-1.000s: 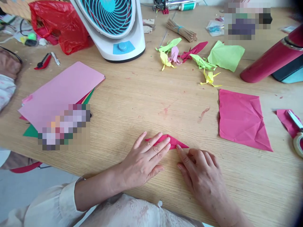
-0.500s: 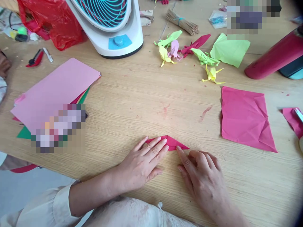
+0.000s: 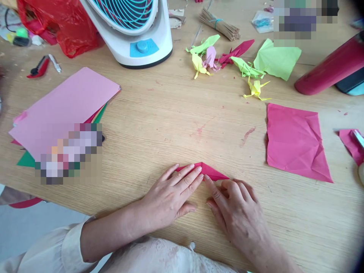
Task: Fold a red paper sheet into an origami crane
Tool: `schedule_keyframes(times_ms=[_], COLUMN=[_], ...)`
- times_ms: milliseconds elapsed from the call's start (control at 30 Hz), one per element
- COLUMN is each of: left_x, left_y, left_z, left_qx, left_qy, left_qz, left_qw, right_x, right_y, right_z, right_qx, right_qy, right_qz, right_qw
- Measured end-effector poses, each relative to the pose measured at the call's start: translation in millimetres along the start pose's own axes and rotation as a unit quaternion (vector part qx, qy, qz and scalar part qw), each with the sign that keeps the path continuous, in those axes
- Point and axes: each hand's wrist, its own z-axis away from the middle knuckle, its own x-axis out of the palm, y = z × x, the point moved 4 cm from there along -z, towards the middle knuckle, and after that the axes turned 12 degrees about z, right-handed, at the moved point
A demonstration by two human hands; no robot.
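Observation:
A folded piece of dark pink paper (image 3: 213, 173) lies flat on the table in front of me, its long pointed end to the right. Across its left part my left hand (image 3: 173, 193) rests flat with fingers stretched out, covering that side of the paper. My right hand (image 3: 234, 203) touches the paper's lower edge with the tip of its extended index finger, close to the left fingertips. The other right fingers are curled loosely, and nothing shows in them.
A creased pink sheet (image 3: 298, 142) lies to the right. Several folded paper figures (image 3: 210, 57), a green sheet (image 3: 280, 58) and a red bottle (image 3: 327, 68) are farther back. At left are a stack of coloured paper (image 3: 68, 98), a fan (image 3: 142, 49) and a red plastic bag (image 3: 66, 28).
My right index finger has slid left along the paper's lower edge, toward my left fingertips. My left hand stays in place on the paper.

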Motion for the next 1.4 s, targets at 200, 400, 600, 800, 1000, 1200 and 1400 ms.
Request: schedule_keyframes(times_ms=[200, 400, 600, 800, 1000, 1200, 1400], left_x=[-1.3, -0.1, 1.4, -0.2, 0.3, 4.2, 6.3], left_y=[-1, -2, -2, 0, -1, -5, -6], left_z=[1, 0, 1, 0, 1, 3, 3], left_qx=[-0.005, -0.008, -0.005, -0.005, 0.000, -0.013, -0.031], left_qy=[0.002, 0.002, 0.001, 0.004, 0.007, -0.008, -0.025], left_qz=[0.016, 0.024, 0.023, 0.008, 0.008, 0.015, 0.021], left_qw=[1.000, 1.000, 1.000, 1.000, 1.000, 1.000, 0.999], right_x=[0, -1, -1, 1, 2, 2, 4], right_y=[-1, 3, 12, 12, 19, 20, 22], right_z=[-1, 4, 12, 13, 19, 21, 25], right_qx=[0.008, -0.014, -0.002, 0.010, -0.004, 0.002, 0.024], right_qy=[0.007, 0.008, 0.009, 0.006, 0.017, 0.015, 0.017], right_qz=[-0.001, -0.001, 0.015, 0.013, 0.019, 0.015, 0.000], right_qw=[1.000, 1.000, 1.000, 1.000, 1.000, 1.000, 1.000])
